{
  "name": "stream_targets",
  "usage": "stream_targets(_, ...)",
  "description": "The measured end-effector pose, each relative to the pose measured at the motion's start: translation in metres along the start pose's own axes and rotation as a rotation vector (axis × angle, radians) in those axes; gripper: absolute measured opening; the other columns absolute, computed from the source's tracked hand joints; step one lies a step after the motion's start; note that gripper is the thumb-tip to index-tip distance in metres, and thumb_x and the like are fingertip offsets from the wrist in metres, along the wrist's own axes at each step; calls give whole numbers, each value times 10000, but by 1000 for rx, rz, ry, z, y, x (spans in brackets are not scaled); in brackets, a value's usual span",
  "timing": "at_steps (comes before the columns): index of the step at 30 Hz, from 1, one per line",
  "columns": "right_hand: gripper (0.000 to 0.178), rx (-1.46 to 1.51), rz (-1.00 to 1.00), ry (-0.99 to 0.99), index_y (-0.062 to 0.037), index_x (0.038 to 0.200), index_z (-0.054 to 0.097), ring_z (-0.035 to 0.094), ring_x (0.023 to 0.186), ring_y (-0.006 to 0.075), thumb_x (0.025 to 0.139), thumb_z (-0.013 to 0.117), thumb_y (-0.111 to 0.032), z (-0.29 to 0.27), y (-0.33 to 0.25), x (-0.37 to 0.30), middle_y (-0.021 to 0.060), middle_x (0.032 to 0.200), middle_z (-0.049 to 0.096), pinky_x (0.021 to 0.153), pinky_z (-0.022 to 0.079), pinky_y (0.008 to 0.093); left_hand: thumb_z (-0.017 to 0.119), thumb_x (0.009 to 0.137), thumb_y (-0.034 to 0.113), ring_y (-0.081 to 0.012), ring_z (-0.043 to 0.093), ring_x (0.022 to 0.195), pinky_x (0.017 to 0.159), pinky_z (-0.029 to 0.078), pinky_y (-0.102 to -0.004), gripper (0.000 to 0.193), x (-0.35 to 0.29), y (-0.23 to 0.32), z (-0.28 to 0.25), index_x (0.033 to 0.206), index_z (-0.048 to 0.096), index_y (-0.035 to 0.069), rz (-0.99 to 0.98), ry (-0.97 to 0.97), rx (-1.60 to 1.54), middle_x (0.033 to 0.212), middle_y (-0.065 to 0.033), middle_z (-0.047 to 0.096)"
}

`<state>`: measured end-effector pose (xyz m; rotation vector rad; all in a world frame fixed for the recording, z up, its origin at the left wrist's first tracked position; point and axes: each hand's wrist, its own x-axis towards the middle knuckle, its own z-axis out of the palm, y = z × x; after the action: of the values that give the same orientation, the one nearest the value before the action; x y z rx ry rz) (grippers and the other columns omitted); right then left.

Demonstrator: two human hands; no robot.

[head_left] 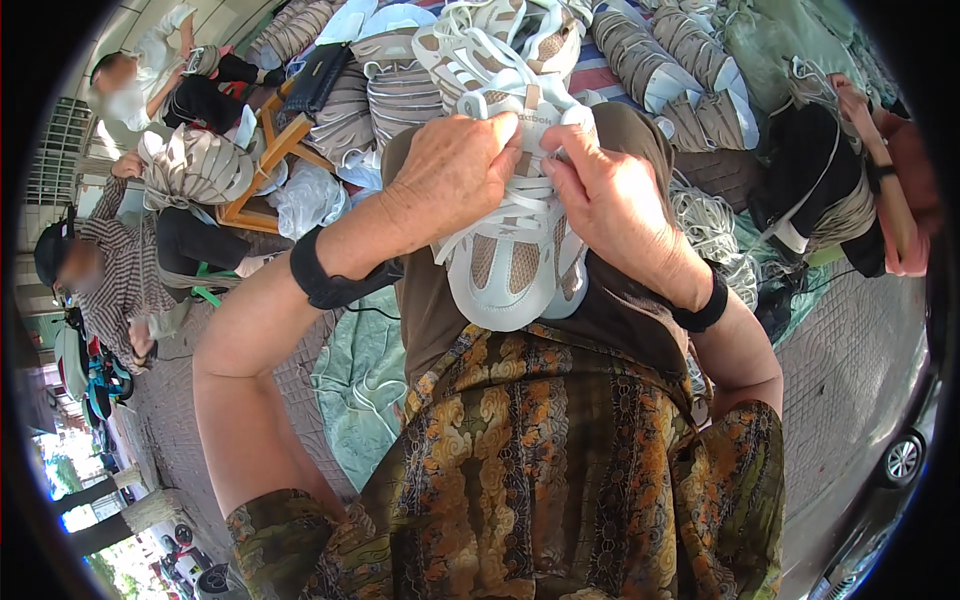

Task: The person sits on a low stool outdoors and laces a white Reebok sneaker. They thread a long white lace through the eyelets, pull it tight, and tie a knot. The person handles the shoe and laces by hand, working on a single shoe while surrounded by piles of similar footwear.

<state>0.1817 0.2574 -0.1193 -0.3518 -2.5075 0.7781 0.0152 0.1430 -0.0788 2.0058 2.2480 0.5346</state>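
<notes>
From the head view, a white and beige mesh sneaker point(515, 255) rests toe-down on the person's lap, on the brown cloth over the knees, just above the orange and green patterned garment point(560, 480). The left hand point(455, 170) is clenched over the upper part of the shoe, fingers curled around the white laces point(525, 195) near the tongue. The right hand point(610, 200) sits just beside it, touching the same shoe, its fingertips pinching a lace where the two hands meet. Both wrists wear black bands point(318, 275).

Beyond the hands, farther off, a heap of similar pale sneakers point(480, 45) is piled up, with more grey-beige ones to the far right point(680, 60). A tangle of white laces point(710, 225) lies to the right of the lap. On the left, a person in a striped shirt point(115, 270) sits near a wooden frame point(265, 160), and another person point(150, 70) sits far left. At the right edge, someone's arm point(890, 190) reaches in.
</notes>
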Motion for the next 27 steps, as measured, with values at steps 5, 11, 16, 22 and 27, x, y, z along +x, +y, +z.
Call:
stream_targets(5, 111, -522, -52, -319, -61, 1003, 558, 682, 684, 375, 954, 571, -160, -5, -12, 14, 180, 723, 660, 576, 534, 468, 568, 913, 153, -415, 657, 718, 682, 506, -516, 154, 0, -3, 4, 902, 616, 8, 35, 27, -23, 690, -225, 639)
stream_targets(11, 90, -233, -118, -149, -43, 960, 554, 651, 687, 417, 945, 566, -130, -4, 2, 22, 184, 718, 651, 616, 517, 494, 579, 887, 161, -409, 653, 712, 675, 498, -504, 176, 1, -7, -1, 865, 658, 5, -6, 16, -156, 707, -217, 651)
stream_targets(16, 82, -95, -94, -128, -31, 953, 528, 634, 701, 423, 948, 562, -106, -12, 1, 20, 208, 737, 627, 607, 484, 485, 588, 862, 140, -342, 637, 630, 615, 474, -440, 154, 0, -8, -17, 828, 646, 2, -53, -25, -225, 661, -185, 624)
stream_targets(22, 69, 55, -11, -49, -20, 917, 498, 468, 534, 240, 970, 509, -62, -60, 3, -14, 102, 639, 484, 529, 416, 359, 600, 935, 118, -54, 559, 626, 539, 443, -243, 128, -16, -28, -35, 992, 651, 15, -206, -210, -558, 707, 0, 598)
stream_targets(27, 152, 28, 425, -135, -25, 1031, 591, 646, 714, 338, 930, 607, -137, -93, 38, -52, 196, 823, 646, 665, 506, 383, 614, 968, 162, -13, 518, 561, 485, 385, -187, 140, -21, -29, -71, 998, 671, 38, -161, -96, -776, 670, 40, 566)
